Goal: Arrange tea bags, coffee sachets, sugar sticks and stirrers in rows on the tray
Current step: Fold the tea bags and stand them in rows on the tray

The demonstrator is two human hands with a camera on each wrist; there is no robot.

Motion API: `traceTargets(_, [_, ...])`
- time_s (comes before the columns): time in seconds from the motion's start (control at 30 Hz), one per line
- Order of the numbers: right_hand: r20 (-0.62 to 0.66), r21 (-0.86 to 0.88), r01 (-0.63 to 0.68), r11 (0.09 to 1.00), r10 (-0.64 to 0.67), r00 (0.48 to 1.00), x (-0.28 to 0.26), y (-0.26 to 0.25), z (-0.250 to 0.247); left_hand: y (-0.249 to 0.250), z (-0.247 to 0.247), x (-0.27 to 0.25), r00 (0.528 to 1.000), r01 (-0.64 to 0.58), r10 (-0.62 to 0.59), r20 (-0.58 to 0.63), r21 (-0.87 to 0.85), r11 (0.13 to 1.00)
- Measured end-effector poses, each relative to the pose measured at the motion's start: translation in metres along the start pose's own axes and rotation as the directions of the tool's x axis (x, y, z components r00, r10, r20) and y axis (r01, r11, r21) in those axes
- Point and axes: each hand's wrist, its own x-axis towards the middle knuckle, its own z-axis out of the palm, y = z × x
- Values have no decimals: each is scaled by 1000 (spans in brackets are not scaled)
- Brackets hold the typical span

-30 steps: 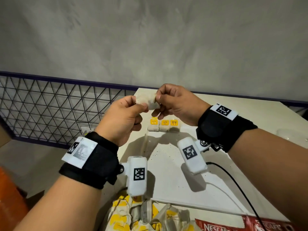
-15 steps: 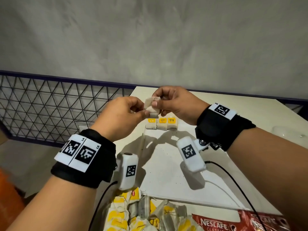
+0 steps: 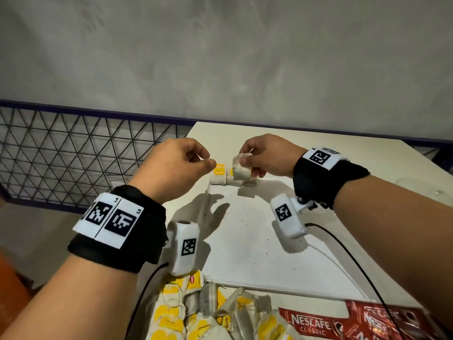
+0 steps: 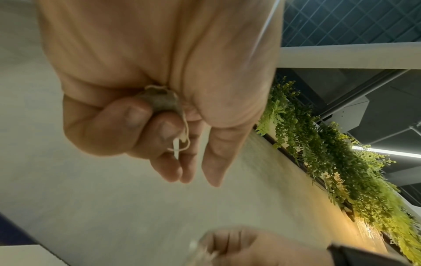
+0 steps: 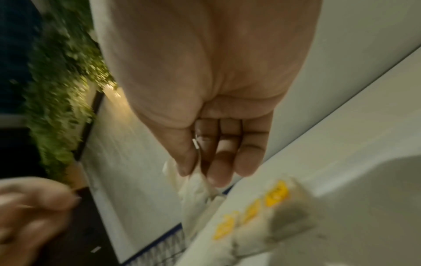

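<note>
Head view: my right hand (image 3: 266, 157) pinches a tea bag (image 3: 241, 170) at frame centre, above the row of tea bags (image 3: 219, 176) on the tray (image 3: 245, 231). My left hand (image 3: 174, 168), fingers curled, grips another tea bag (image 4: 159, 102), seen from the left wrist.

Matt white tray (image 3: 245, 241), papery tea bag (image 3: 241, 169), glossy coffee sachets (image 3: 318, 323).

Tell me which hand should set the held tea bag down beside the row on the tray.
Right. The right hand already pinches the white paper tea bag just above the row of yellow-tagged tea bags; the left hand grips another bag.
</note>
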Motion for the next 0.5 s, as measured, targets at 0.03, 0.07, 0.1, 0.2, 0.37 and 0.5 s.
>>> traceTargets(0.03, [1,-31,-34,999,34,999,2,7,1,0,0,0,1000,-2,2,2,0,1000])
traceTargets(0.07, [4,-73,-68,995,68,998,4,13,2,0,0,0,1000,-4,5,6,-3,1000])
traceTargets(0.1, [12,-117,-97,988,99,995,6,17,3,1,0,0,1000,-2,2,9,-5,1000])
traceTargets(0.2, [43,-198,-165,966,177,983,11,27,6,1,1,0,1000,8,-8,12,-12,1000])
traceTargets(0.37, [17,-238,-207,949,217,976,19,36,6,1,1,-1,1000,10,-10,12,-16,1000])
traceTargets(0.5, [-12,-266,-221,938,226,974,23,41,6,1,2,-1,1000,12,-12,6,-11,1000])
